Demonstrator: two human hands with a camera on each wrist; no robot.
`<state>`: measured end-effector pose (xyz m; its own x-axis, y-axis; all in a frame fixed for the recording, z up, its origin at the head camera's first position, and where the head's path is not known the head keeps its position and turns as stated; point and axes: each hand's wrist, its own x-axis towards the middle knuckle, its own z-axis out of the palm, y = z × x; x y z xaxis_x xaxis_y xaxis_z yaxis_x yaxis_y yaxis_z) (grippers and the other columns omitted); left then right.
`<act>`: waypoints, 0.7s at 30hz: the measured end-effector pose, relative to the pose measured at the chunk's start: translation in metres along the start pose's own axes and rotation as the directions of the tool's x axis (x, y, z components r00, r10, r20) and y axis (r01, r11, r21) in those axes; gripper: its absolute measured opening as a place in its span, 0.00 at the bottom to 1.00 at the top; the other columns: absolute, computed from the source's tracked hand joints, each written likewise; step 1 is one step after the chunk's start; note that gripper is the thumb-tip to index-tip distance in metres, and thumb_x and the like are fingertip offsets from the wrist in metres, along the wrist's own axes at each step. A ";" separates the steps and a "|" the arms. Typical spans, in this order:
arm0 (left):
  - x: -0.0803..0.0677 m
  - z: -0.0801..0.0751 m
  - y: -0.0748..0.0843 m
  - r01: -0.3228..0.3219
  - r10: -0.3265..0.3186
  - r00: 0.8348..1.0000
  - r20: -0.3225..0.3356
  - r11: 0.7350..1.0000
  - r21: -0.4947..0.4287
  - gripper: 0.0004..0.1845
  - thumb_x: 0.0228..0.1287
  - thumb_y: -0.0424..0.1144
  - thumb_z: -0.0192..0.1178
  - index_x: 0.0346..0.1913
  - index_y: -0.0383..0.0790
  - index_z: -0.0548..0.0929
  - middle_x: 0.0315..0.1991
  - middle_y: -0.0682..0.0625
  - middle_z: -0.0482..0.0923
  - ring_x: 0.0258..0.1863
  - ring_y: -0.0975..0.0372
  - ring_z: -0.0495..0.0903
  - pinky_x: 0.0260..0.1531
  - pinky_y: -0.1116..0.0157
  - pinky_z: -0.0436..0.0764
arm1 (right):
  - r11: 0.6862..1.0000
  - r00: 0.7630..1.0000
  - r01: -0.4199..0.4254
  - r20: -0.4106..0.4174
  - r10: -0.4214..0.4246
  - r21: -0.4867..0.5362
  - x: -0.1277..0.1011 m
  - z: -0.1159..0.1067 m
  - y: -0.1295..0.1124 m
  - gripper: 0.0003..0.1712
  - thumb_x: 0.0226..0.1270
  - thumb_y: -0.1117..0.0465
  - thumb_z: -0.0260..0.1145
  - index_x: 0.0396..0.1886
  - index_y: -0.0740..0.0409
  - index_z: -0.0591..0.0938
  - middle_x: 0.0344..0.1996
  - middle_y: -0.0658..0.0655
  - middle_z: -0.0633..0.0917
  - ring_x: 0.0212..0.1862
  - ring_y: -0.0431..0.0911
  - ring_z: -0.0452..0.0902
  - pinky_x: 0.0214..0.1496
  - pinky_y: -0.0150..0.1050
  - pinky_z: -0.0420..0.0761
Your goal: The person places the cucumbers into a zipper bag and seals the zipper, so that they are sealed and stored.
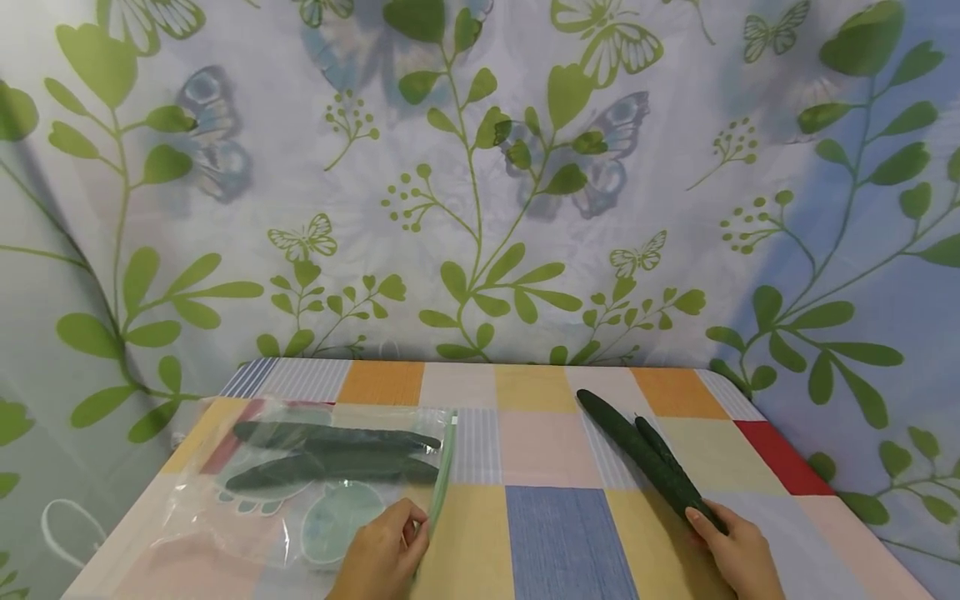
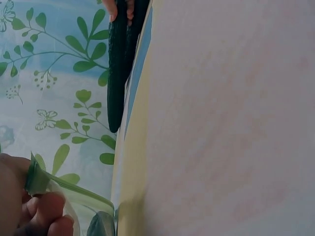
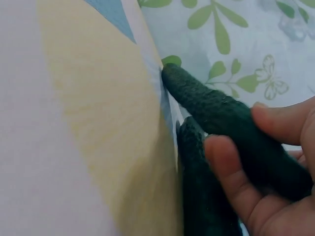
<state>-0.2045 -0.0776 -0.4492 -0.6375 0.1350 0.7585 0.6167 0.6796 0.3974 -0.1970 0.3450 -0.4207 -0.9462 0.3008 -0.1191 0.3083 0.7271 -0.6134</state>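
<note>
A clear zip bag [image 1: 176, 533] with a green zip edge [image 2: 81, 189] lies flat on the left of the table, two dark green cucumbers [image 1: 330, 435] inside it. My left hand [image 1: 386, 546] pinches the bag's green edge near its front corner. On the right, my right hand [image 1: 738, 550] grips one long cucumber [image 1: 626, 437] by its near end, between thumb and fingers. Close along that one's right side lies another cucumber [image 1: 654, 440]; in the right wrist view this cucumber [image 3: 202, 191] sits lower, against the table, partly hidden by the hand.
A patchwork-patterned cloth [image 1: 570, 533] covers the table. Behind the table's far edge hangs a curtain [image 1: 480, 208] printed with green leaves and butterflies. A white loop of cord [image 1: 63, 533] shows at the far left.
</note>
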 end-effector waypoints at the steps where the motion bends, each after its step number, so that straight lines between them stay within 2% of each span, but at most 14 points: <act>1: 0.000 0.000 0.000 -0.003 0.003 1.000 -0.004 1.000 -0.003 0.14 0.37 0.27 0.68 0.25 0.46 0.74 0.16 0.66 0.63 0.16 0.81 0.55 0.14 0.84 0.57 | 0.999 1.000 -0.015 -0.001 0.015 0.030 0.000 0.000 0.000 0.43 0.65 0.39 0.50 0.62 0.75 0.62 0.32 0.60 0.86 0.52 0.63 0.73 0.54 0.61 0.65; 2: 0.001 0.000 0.000 -0.005 0.005 1.000 -0.006 1.000 -0.006 0.14 0.37 0.27 0.68 0.25 0.46 0.74 0.16 0.66 0.63 0.16 0.82 0.55 0.14 0.84 0.57 | 0.997 1.000 -0.028 0.004 0.028 0.069 0.000 -0.001 0.000 0.44 0.65 0.39 0.50 0.62 0.74 0.61 0.29 0.58 0.87 0.49 0.60 0.77 0.55 0.62 0.64; 4: 0.001 0.000 0.000 -0.010 0.009 1.000 -0.011 1.000 -0.008 0.14 0.37 0.27 0.67 0.25 0.46 0.75 0.16 0.66 0.63 0.16 0.82 0.56 0.14 0.85 0.57 | 0.990 0.999 -0.044 0.007 0.043 0.137 -0.001 -0.001 0.001 0.44 0.64 0.39 0.52 0.63 0.72 0.61 0.30 0.58 0.87 0.41 0.50 0.82 0.56 0.61 0.64; 7: 0.002 0.000 -0.001 -0.021 0.021 1.000 -0.022 1.000 -0.002 0.15 0.36 0.26 0.67 0.26 0.45 0.75 0.16 0.66 0.64 0.16 0.82 0.57 0.14 0.85 0.57 | 0.976 0.999 -0.052 0.018 0.049 0.211 -0.001 0.000 0.001 0.43 0.64 0.41 0.54 0.64 0.72 0.61 0.34 0.60 0.86 0.33 0.40 0.83 0.55 0.56 0.68; 11: 0.003 0.001 -0.002 -0.035 0.035 0.999 -0.034 0.999 -0.004 0.14 0.36 0.26 0.67 0.26 0.44 0.75 0.16 0.65 0.64 0.17 0.82 0.59 0.14 0.85 0.59 | 0.956 1.000 -0.018 0.019 0.013 0.293 -0.003 0.003 -0.002 0.39 0.64 0.47 0.57 0.63 0.72 0.62 0.36 0.61 0.86 0.32 0.38 0.83 0.46 0.38 0.78; 14: 0.003 0.000 -0.001 -0.038 0.037 0.999 -0.034 0.999 -0.013 0.14 0.36 0.26 0.67 0.26 0.44 0.75 0.16 0.65 0.64 0.17 0.82 0.59 0.14 0.85 0.59 | 0.933 0.999 0.042 0.003 -0.046 0.358 -0.005 0.009 -0.004 0.31 0.65 0.54 0.58 0.60 0.72 0.67 0.33 0.58 0.86 0.32 0.39 0.83 0.37 0.28 0.78; 16: 0.003 0.000 0.000 -0.041 0.041 0.999 -0.034 0.999 -0.016 0.14 0.36 0.26 0.67 0.26 0.43 0.75 0.16 0.65 0.65 0.17 0.82 0.59 0.14 0.85 0.59 | 0.910 0.995 0.082 0.015 -0.097 0.407 -0.006 0.011 -0.004 0.21 0.65 0.59 0.57 0.56 0.62 0.74 0.30 0.54 0.85 0.31 0.39 0.83 0.35 0.26 0.77; 18: 0.003 0.000 0.000 -0.046 0.045 0.998 -0.039 0.999 -0.013 0.15 0.35 0.25 0.67 0.26 0.44 0.75 0.17 0.65 0.65 0.17 0.81 0.59 0.14 0.85 0.59 | 0.880 0.979 0.147 0.064 -0.196 0.452 -0.006 0.012 -0.002 0.15 0.67 0.61 0.55 0.51 0.46 0.78 0.30 0.49 0.84 0.32 0.39 0.82 0.36 0.27 0.78; 19: 0.003 -0.001 0.000 -0.050 0.050 0.998 -0.041 0.999 -0.012 0.15 0.35 0.25 0.67 0.26 0.44 0.75 0.17 0.65 0.65 0.17 0.81 0.59 0.14 0.85 0.59 | 0.863 0.966 0.162 0.101 -0.238 0.479 -0.006 0.011 -0.002 0.15 0.67 0.62 0.54 0.48 0.38 0.78 0.31 0.45 0.83 0.33 0.38 0.82 0.36 0.27 0.78; 21: 0.004 -0.001 0.001 -0.056 0.056 0.998 -0.043 0.998 -0.009 0.15 0.35 0.25 0.67 0.26 0.44 0.74 0.17 0.65 0.65 0.17 0.81 0.59 0.14 0.85 0.58 | 0.805 0.918 0.218 0.163 -0.361 0.552 -0.005 0.010 0.000 0.20 0.69 0.63 0.51 0.43 0.27 0.76 0.34 0.39 0.82 0.35 0.37 0.81 0.38 0.28 0.79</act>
<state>-0.2061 -0.0773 -0.4459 -0.5817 0.1415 0.8010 0.6555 0.6647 0.3585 -0.1929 0.3373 -0.4279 -0.9961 -0.0872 -0.0154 -0.0125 0.3105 -0.9505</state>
